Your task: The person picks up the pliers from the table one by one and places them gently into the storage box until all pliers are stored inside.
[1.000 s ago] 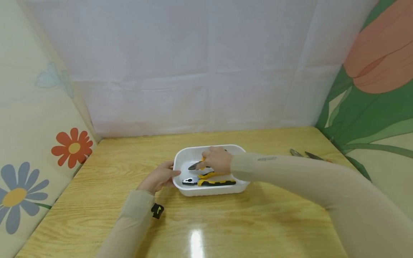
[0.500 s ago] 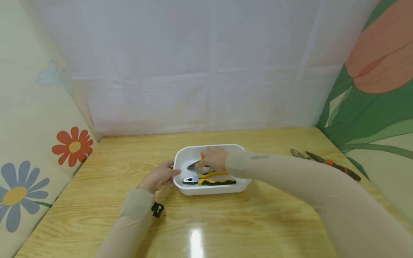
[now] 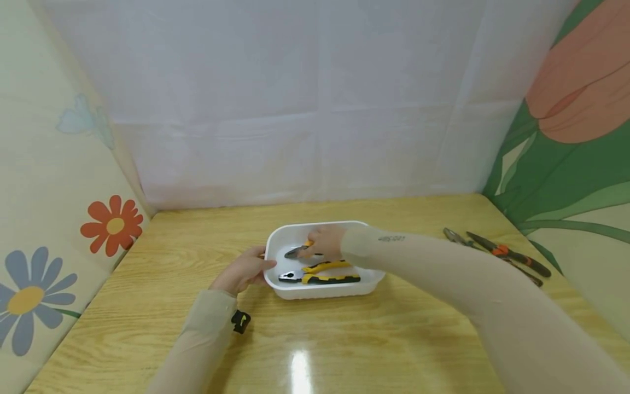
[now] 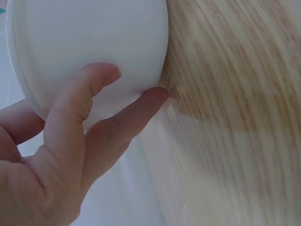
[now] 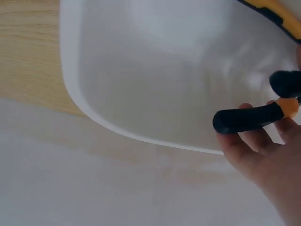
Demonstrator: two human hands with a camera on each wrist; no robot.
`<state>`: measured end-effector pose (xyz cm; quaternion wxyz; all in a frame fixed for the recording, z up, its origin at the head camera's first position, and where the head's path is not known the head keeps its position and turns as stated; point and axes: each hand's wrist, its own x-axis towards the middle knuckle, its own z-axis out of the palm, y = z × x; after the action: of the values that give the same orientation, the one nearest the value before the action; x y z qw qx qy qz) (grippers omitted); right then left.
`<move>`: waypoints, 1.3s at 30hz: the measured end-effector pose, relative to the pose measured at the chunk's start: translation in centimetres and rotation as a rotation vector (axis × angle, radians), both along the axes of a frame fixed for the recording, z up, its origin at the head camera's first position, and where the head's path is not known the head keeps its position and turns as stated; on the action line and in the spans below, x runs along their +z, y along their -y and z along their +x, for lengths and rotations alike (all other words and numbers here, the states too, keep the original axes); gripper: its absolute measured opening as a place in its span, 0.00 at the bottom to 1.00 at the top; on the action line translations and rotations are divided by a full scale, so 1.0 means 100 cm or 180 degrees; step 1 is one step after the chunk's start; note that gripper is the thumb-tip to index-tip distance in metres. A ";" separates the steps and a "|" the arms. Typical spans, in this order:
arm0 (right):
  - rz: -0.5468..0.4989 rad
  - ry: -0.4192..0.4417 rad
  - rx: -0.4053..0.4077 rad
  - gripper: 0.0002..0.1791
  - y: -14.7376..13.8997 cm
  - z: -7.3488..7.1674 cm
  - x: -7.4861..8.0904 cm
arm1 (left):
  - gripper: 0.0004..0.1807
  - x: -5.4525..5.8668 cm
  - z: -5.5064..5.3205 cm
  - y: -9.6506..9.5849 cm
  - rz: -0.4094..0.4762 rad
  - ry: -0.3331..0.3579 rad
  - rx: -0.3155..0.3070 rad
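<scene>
A white plastic tray (image 3: 325, 291) stands on the wooden table. My left hand (image 3: 243, 272) holds its left end, thumb at the rim and fingers along the outer wall; the left wrist view shows the fingers (image 4: 120, 120) against the white wall. Inside the tray my right hand (image 3: 327, 243) grips a pair of pliers (image 3: 293, 253) with a dark grey nose pointing left. Their black-and-orange handles (image 5: 247, 118) show in the right wrist view, with fingers around one of them. Closer to the front wall lies another pair of pliers (image 3: 320, 278) with yellow-and-black handles and a silver head.
At the table's right side lie two more plier-like tools, one (image 3: 509, 253) with dark-and-orange handles, the other (image 3: 454, 235) partly behind the right sleeve. A black object (image 3: 240, 321) shows beside the left cuff. A white cloth (image 3: 315, 109) hangs behind the table.
My right hand, still gripping the pliers, has shifted slightly left within the tray. The right forearm has drawn left too, uncovering more of the tools at the right. The left hand stays put.
</scene>
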<state>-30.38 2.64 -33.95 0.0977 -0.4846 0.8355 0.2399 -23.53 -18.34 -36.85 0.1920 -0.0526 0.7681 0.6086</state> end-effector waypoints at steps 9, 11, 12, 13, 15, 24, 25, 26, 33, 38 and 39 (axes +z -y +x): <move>0.0131 -0.0023 -0.0152 0.35 0.000 0.004 0.003 | 0.27 0.001 -0.001 -0.002 -0.0052 0.0010 0.0024; 0.0070 0.0028 -0.0267 0.30 -0.001 0.004 0.002 | 0.28 0.001 -0.001 -0.002 -0.0064 0.0013 0.0007; 0.0009 0.0091 -0.0389 0.26 -0.002 0.005 0.001 | 0.27 0.002 -0.001 -0.002 -0.0068 0.0018 0.0018; 0.0008 0.0133 -0.0443 0.25 -0.003 0.005 0.001 | 0.27 0.003 0.000 -0.002 -0.0072 0.0022 0.0032; -0.0020 0.0262 -0.0585 0.24 -0.003 0.007 0.001 | 0.28 0.003 0.000 -0.002 -0.0082 0.0034 0.0038; -0.0185 0.0350 -0.0417 0.23 -0.009 -0.003 -0.012 | 0.28 0.002 0.000 -0.002 -0.0071 0.0044 0.0058; -0.0274 0.0388 -0.0398 0.23 -0.011 -0.005 -0.013 | 0.28 0.002 0.000 -0.002 -0.0079 0.0044 0.0054; -0.0256 0.0333 -0.0289 0.23 -0.013 -0.007 -0.015 | 0.28 0.001 0.000 -0.002 -0.0077 0.0041 0.0057; -0.0606 0.0206 -0.0012 0.31 -0.032 -0.013 -0.020 | 0.28 0.000 -0.002 -0.002 -0.0081 0.0032 0.0074; -0.0794 0.0286 -0.0005 0.30 -0.044 -0.002 -0.007 | 0.28 0.001 -0.001 -0.002 -0.0054 0.0006 0.0023; -0.0835 0.0369 -0.0072 0.31 -0.047 0.001 -0.003 | 0.27 0.001 -0.001 -0.002 -0.0053 0.0012 0.0026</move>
<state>-30.31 7.30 -34.26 0.0843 -0.4968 0.8581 0.0990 -23.66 -18.11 -36.74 0.1905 -0.0584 0.7726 0.6029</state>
